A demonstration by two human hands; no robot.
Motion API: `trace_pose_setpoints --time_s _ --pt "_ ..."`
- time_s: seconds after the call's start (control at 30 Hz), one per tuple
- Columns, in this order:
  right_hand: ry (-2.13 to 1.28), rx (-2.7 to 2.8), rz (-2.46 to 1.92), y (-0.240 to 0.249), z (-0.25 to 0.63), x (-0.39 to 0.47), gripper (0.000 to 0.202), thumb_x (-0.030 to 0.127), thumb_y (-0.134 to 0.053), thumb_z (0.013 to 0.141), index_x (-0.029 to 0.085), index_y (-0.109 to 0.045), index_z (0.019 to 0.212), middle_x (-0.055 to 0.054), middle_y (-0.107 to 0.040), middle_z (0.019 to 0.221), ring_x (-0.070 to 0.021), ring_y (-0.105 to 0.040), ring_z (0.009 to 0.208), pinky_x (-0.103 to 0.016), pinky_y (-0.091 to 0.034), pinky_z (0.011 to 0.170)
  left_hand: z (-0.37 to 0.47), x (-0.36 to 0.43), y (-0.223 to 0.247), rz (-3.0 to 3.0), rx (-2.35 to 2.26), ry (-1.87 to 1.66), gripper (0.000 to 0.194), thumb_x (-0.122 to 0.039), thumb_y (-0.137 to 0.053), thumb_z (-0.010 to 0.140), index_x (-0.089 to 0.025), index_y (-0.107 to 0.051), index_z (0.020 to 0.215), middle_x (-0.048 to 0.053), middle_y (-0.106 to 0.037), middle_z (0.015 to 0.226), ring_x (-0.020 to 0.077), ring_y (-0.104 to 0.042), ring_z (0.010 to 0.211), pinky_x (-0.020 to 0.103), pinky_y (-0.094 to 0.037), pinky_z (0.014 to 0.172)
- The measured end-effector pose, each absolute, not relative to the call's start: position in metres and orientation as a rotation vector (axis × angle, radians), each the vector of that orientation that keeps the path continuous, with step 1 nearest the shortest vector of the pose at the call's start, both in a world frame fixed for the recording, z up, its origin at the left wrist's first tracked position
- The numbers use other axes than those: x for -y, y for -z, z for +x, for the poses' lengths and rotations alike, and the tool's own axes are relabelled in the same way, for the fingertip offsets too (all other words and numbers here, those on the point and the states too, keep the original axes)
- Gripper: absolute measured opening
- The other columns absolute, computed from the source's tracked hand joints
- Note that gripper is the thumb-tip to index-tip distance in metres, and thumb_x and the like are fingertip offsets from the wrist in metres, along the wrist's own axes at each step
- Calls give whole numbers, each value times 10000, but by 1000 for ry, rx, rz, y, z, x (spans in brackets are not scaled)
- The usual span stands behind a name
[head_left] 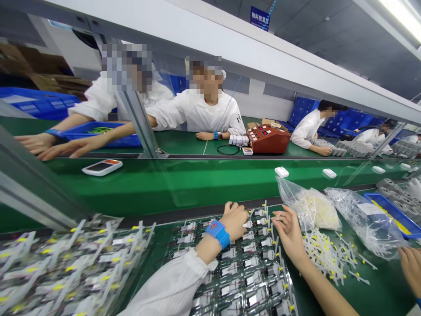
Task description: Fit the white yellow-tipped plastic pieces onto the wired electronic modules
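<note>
reaching over clear tray (290,281) | left hand (235,221): at parts (253,279) | right hand (290,232): alongside

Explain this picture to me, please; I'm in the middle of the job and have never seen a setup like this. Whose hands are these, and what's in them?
There is no machine arm here. One person works bare-handed, and the single picture comes from a camera on their head, looking forward and down.

The left hand, with a blue wristband, is over rows of small parts; whether it grips one is unclear. The right hand is beside those rows. Its fingers seem to pinch a small pale piece, too tiny to be sure.

On the green table, to the right, lies a pile of white and yellow pieces, near two clear bags. The hand at the right edge appears to be a co-worker's.
</note>
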State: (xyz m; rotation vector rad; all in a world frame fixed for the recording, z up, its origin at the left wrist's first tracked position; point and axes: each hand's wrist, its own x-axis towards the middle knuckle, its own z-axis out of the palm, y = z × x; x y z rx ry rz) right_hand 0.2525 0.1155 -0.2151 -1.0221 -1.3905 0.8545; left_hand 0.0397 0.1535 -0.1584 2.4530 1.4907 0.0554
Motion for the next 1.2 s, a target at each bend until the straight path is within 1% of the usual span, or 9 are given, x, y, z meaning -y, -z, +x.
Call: trace_pose_setpoints --time_s 0.07,0.13,0.23,0.33,0.43,0.57,0.7,1.0,1.2 --pt "-901 1356 -1002 214 252 -115 431 311 -644 884 271 -423 1252 -56 -651 1023 -203 -686 951 -381 -562 885 36 -155 154 2442 -1509 -85 61 -192 -687 731 -172 -665 784 110 -654 977 305 -530 1049 517 -246 1020" --pt "-942 1332 -973 213 252 -115 441 309 -669 867 271 -435 1240 -49 -664 1001 -208 -695 941 -384 -563 883 31 -156 149 2430 -1527 -125 39 -182 -670 752 -177 -661 790 106 -660 966 305 -529 1042 540 -226 1024" --pt "-1004 1319 -929 212 252 -115 425 320 -670 869 269 -447 1228 -67 -676 1059 -212 -704 939 -389 -560 886 29 -154 140 2418 -1484 -187 39 -205 -623 818 -195 -658 832 76 -681 944 278 -537 1036 537 -210 1035" --pt "-1065 1302 -907 211 252 -115 387 320 -658 881 270 -462 1211 -81 -674 1134 -207 -709 946 -391 -547 908 34 -150 135 2419 -1359 -228 98 -240 -565 886 -224 -661 880 28 -701 933 231 -551 1047 481 -218 1045" --pt "-1107 1279 -898 209 253 -115 398 313 -681 866 268 -478 1204 -87 -679 1166 -212 -710 962 -396 -538 927 41 -147 138 2427 -1251 -260 141 -254 -531 921 -244 -669 894 3 -711 945 207 -554 1062 444 -221 1043" --pt "-1120 1262 -880 205 251 -113 418 316 -703 848 267 -486 1202 -95 -694 1161 -229 -705 1000 -419 -533 945 46 -148 148 2441 -1188 -296 210 -255 -480 957 -239 -679 894 11 -721 950 212 -556 1058 458 -207 1040" --pt "-1126 1251 -877 201 247 -109 428 335 -716 829 261 -498 1190 -101 -708 1136 -257 -699 1027 -460 -536 948 47 -149 152 2455 -1148 -297 250 -247 -448 969 -236 -680 877 16 -726 954 218 -563 1038 464 -220 1026" --pt "-1134 1258 -852 200 244 -108 424 334 -713 832 270 -496 1191 -100 -706 1145 -263 -687 1058 -484 -519 975 52 -148 154 2470 -1132 -290 293 -235 -422 975 -214 -685 847 43 -726 912 228 -575 987 476 -238 1007" --pt "-1148 1246 -844 200 245 -107 424 308 -716 837 275 -493 1196 -90 -702 1159 -251 -683 1070 -464 -511 991 52 -148 154 2474 -1092 -282 267 -228 -438 968 -211 -684 866 44 -726 922 224 -575 987 458 -238 1002"
